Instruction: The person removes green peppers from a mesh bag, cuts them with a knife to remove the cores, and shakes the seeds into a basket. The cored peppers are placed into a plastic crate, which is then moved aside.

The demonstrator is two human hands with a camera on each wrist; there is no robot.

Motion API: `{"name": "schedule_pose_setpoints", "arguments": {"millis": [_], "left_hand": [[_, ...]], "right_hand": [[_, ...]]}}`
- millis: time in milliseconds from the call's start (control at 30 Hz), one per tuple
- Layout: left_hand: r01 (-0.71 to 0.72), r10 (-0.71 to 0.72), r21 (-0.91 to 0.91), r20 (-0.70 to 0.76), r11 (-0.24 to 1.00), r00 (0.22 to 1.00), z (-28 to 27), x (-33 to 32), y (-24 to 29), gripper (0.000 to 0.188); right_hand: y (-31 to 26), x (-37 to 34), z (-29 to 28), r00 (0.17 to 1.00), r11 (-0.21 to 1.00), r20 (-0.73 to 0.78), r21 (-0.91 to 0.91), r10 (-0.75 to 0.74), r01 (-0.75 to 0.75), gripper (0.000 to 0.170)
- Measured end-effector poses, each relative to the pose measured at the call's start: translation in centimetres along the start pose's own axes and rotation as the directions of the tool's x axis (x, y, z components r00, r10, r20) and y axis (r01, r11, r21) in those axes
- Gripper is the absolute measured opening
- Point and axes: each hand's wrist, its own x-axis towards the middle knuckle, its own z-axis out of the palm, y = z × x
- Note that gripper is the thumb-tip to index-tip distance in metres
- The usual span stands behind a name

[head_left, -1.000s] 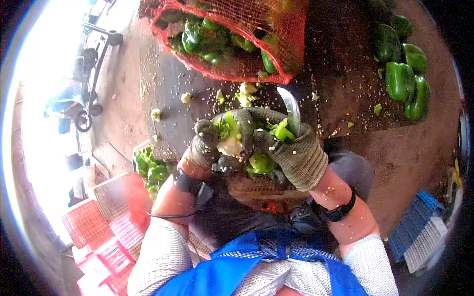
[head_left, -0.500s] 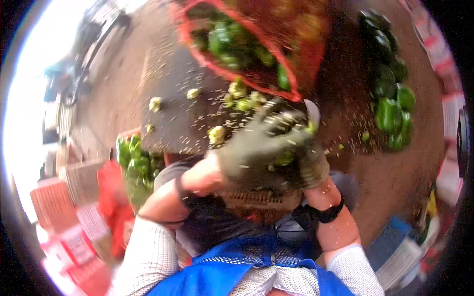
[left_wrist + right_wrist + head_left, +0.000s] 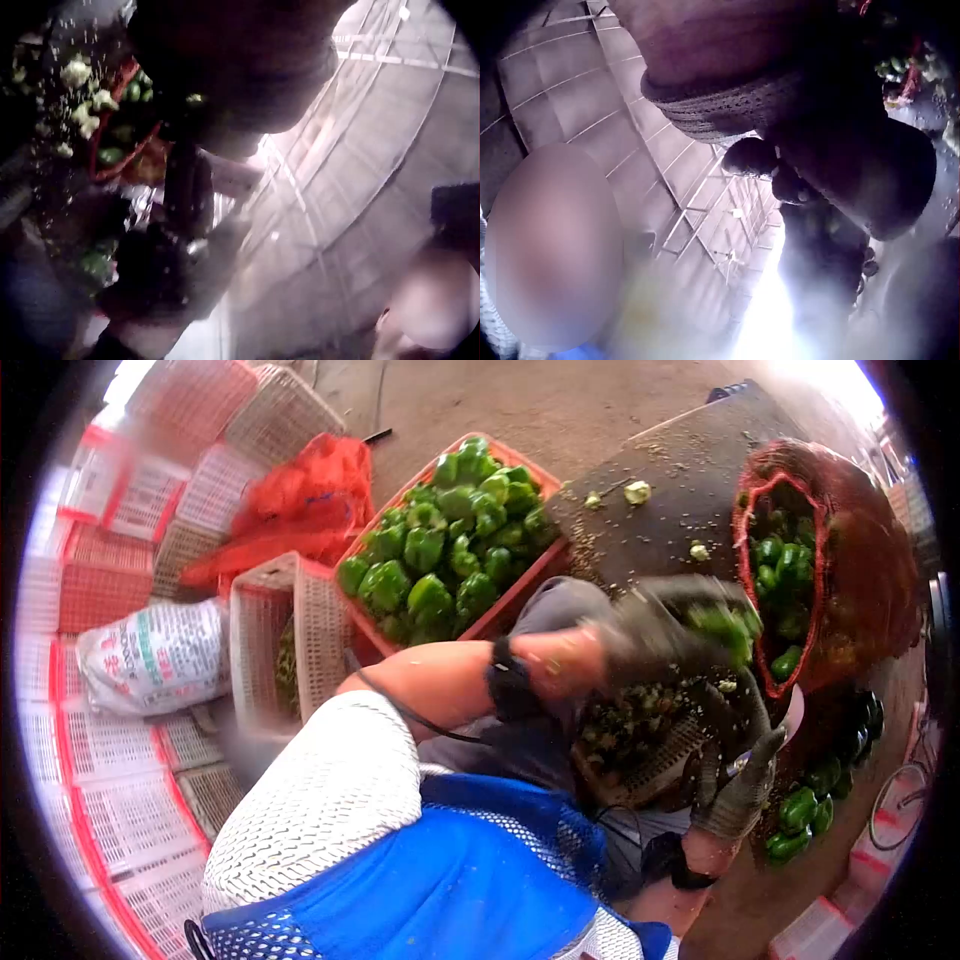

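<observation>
In the head view my gloved left hand (image 3: 655,630) is motion-blurred and grips a green bell pepper (image 3: 725,625) at its fingertips, in front of the mesh bag's mouth. My gloved right hand (image 3: 738,785) is lower and to the right, holding a knife whose curved blade (image 3: 793,715) sticks out past the thumb. Below the hands sits a basket (image 3: 665,760) containing pepper scraps. The red mesh bag (image 3: 868,575) lies on its side with green peppers (image 3: 785,565) inside. Both wrist views are dark, and the gloves hide most of what they hold there.
A red crate (image 3: 515,595) heaped with green peppers stands left of the dark work board (image 3: 670,535), which carries seeds and cores. Beyond the crate are a pale crate (image 3: 320,630), a white sack (image 3: 155,658) and stacked crates (image 3: 120,755). Several peppers (image 3: 800,810) lie at right.
The head view has swung left, bringing the full crate into sight. The hands, close together earlier, are now apart, the left holding a pepper. The knife stays in the right hand.
</observation>
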Motion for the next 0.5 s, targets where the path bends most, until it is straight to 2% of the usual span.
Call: {"name": "schedule_pose_setpoints", "arguments": {"millis": [33, 67, 100, 133, 167, 267, 300, 367, 400, 433, 467, 500], "left_hand": [[-0.006, 0.067, 0.264, -0.221, 0.965, 0.973, -1.2, -2.2, 3.5, 0.046], [-0.053, 0.124, 0.216, -0.332, 0.975, 0.935, -3.0, -4.2, 5.7, 0.042], [-0.126, 0.181, 0.166, -0.380, 0.978, 0.907, -6.7, -6.8, 6.5, 0.039], [-0.162, 0.228, 0.166, -0.548, 0.973, 0.805, -9.8, -8.8, 7.7, 0.037], [-0.085, 0.219, 0.250, -0.579, 0.965, 0.785, -13.1, -11.9, 9.1, 0.036], [-0.005, 0.373, 0.512, -0.620, 0.859, 0.690, -19.9, -20.7, 9.5, 0.034], [0.102, 0.459, 0.701, -0.563, 0.706, 0.688, -21.5, -22.8, 8.2, 0.035], [0.297, 0.569, 0.917, -0.398, 0.266, 0.720, -24.9, -26.1, 4.3, 0.039], [0.362, 0.386, 0.780, -0.585, 0.511, 0.713, -27.5, -27.5, 1.3, 0.043], [0.475, 0.348, 0.880, -0.448, 0.007, 0.824, -27.6, -28.5, -0.5, 0.047], [0.413, 0.298, 0.760, -0.296, -0.502, 0.908, -27.8, -29.5, -2.2, 0.050], [0.386, 0.277, 0.769, -0.278, -0.510, 0.920, -26.4, -30.4, -2.2, 0.052]], "right_hand": [[-0.3, -0.5, 1.1, 1.000, 0.999, 0.021, -0.043, -0.009, 0.010, 0.065], [-0.1, -1.0, 1.6, 0.999, 0.998, 0.034, -0.054, -0.010, 0.012, 0.064], [0.3, -1.3, 2.0, 0.999, 0.998, 0.042, -0.063, -0.014, 0.016, 0.063], [1.0, -1.1, 2.2, 0.999, 0.998, 0.052, -0.063, -0.008, 0.011, 0.062], [1.3, -1.2, 2.6, 0.998, 0.998, 0.063, -0.068, -0.005, 0.009, 0.062], [2.6, -1.5, 3.4, 0.996, 0.997, 0.082, -0.076, 0.018, -0.011, 0.059], [2.7, -1.6, 3.4, 0.996, 0.997, 0.083, -0.079, 0.024, -0.018, 0.059], [3.1, -1.9, 3.5, 0.996, 0.996, 0.081, -0.082, 0.038, -0.031, 0.057], [3.3, -2.1, 3.5, 0.996, 0.996, 0.080, -0.082, 0.045, -0.039, 0.056], [3.5, -2.1, 3.6, 0.996, 0.996, 0.080, -0.085, 0.047, -0.040, 0.056], [3.6, -2.2, 3.5, 0.995, 0.996, 0.080, -0.080, 0.056, -0.050, 0.055], [3.7, -2.2, 3.5, 0.996, 0.995, 0.077, -0.089, 0.052, -0.045, 0.054]]}}
